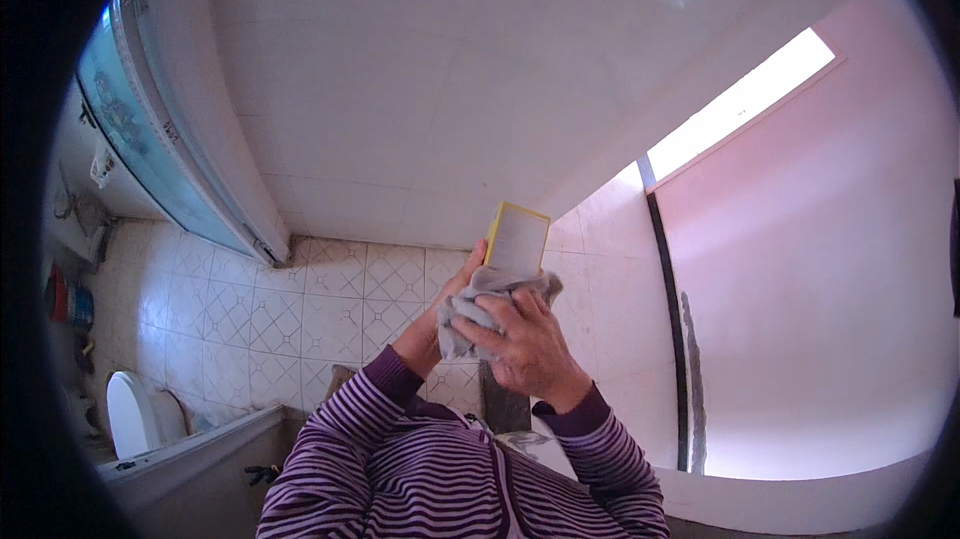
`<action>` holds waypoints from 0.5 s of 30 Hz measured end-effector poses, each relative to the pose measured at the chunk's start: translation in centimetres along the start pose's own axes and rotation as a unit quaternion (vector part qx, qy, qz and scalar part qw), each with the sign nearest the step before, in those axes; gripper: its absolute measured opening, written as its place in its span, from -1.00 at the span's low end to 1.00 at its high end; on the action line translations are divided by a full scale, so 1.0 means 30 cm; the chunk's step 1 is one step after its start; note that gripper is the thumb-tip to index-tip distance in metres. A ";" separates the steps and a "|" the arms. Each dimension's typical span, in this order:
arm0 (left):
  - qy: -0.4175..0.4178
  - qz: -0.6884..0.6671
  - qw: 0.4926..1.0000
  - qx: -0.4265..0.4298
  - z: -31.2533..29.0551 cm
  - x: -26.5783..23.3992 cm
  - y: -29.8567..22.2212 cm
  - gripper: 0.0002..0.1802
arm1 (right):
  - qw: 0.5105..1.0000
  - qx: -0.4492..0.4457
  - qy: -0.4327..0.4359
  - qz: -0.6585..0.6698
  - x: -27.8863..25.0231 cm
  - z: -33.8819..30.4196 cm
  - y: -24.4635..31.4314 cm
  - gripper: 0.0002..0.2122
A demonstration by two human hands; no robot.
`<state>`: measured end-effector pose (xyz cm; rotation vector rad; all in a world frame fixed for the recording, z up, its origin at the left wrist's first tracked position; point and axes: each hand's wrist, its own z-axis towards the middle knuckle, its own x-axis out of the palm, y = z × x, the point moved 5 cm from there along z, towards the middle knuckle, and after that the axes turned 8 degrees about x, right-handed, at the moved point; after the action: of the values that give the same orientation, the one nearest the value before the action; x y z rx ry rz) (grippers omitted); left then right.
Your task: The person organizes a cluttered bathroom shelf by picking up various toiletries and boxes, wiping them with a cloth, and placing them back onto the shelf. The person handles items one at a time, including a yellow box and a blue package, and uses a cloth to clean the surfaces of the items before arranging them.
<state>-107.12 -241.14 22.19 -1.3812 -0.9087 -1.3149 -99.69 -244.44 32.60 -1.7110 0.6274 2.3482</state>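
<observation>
A yellow-edged rectangular box (519, 239) with a pale grey face is held up in front of me. My left hand (457, 289) grips it along its left side, thumb on the edge and most fingers hidden behind it or under the cloth. A crumpled grey cloth (463, 331) covers the box's lower part. My right hand (527, 341) presses this cloth against the box, its fingers bent into the folds.
A white wall (400, 69) rises ahead, above a patterned tile floor (335, 289). Left are a sliding glass door (150, 129) and a toilet (135, 414). A pale door frame edge (200, 449) stands at lower left; a white wall panel (800, 289) fills the right.
</observation>
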 end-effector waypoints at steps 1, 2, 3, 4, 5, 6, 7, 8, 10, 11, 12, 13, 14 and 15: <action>-0.026 0.039 0.999 -0.017 -0.013 -0.003 0.016 -0.28 | 0.999 0.010 -0.037 -0.018 -0.013 0.018 -0.044 -0.48; -0.051 0.077 0.995 -0.034 -0.038 0.001 0.038 -0.28 | 0.996 0.022 -0.073 -0.035 -0.026 0.035 -0.085 -0.49; -0.077 0.116 0.989 -0.046 -0.058 -0.001 0.048 -0.29 | 0.991 0.041 -0.119 -0.048 -0.068 0.067 -0.151 -0.50; -0.078 0.122 0.987 -0.066 -0.039 -0.009 0.076 -0.30 | 0.987 0.069 -0.133 -0.057 -0.112 0.100 -0.201 -0.53; -0.069 0.101 0.991 -0.055 -0.034 -0.005 0.081 -0.30 | 0.983 0.093 -0.147 -0.061 -0.145 0.129 -0.255 -0.55; -0.054 0.079 0.994 -0.055 -0.030 0.014 0.094 -0.30 | 0.972 0.155 -0.155 -0.082 -0.157 0.125 -0.342 -0.56; -0.039 0.057 0.996 -0.048 -0.026 0.027 0.093 -0.30 | 0.959 0.210 -0.161 -0.100 -0.161 0.119 -0.405 -0.57; -0.036 0.042 0.998 -0.038 -0.022 0.039 0.078 -0.29 | 0.954 0.220 -0.197 -0.046 -0.185 0.088 -0.428 -0.57; -0.040 0.010 0.999 -0.003 -0.012 0.064 0.018 -0.29 | 0.937 0.227 -0.256 0.072 -0.208 0.051 -0.432 -0.57; -0.042 0.019 0.999 0.001 -0.007 0.052 -0.001 -0.30 | 0.946 0.197 -0.238 0.098 -0.199 0.044 -0.392 -0.55; -0.046 0.029 0.999 0.005 -0.006 0.034 -0.022 -0.30 | 0.953 0.166 -0.219 0.124 -0.191 0.036 -0.334 -0.54; -0.047 0.039 0.998 0.005 -0.005 0.023 -0.035 -0.31 | 0.958 0.138 -0.203 0.148 -0.187 0.033 -0.277 -0.52; -0.059 0.025 0.998 0.005 -0.007 0.018 -0.040 -0.32 | 0.975 0.096 -0.157 0.126 -0.172 0.049 -0.208 -0.50; -0.069 0.012 0.998 0.002 -0.007 0.023 -0.034 -0.33 | 0.987 0.055 -0.113 0.101 -0.146 0.059 -0.144 -0.49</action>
<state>-108.05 -241.18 23.00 -1.4896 -0.9847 -1.2107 -98.19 -239.33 36.14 -1.3664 0.9058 2.5397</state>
